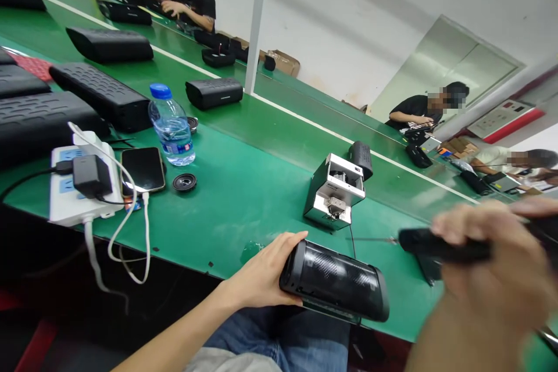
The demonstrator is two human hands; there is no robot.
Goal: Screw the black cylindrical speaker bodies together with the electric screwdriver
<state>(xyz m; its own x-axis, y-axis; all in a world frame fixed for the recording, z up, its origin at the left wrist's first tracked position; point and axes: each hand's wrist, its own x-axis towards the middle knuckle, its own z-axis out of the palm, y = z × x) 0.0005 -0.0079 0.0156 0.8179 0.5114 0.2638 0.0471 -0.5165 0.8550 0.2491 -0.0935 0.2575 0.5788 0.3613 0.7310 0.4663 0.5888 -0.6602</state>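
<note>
My left hand is wrapped round one end of a black speaker housing with a perforated grille, at the bench's front edge. My right hand, smeared by motion, is closed round the black handle of a screwdriver. Its thin shaft points left, above the bench and apart from the housing. Just beyond the housing stands a small silver and black machine, with a thin dark cord beside it. A dark object below the screwdriver is partly hidden.
A power strip with chargers, a phone, a water bottle and a round speaker driver lie to the left. Several black speaker housings line the green bench. A metal post rises behind. Other people work across the bench.
</note>
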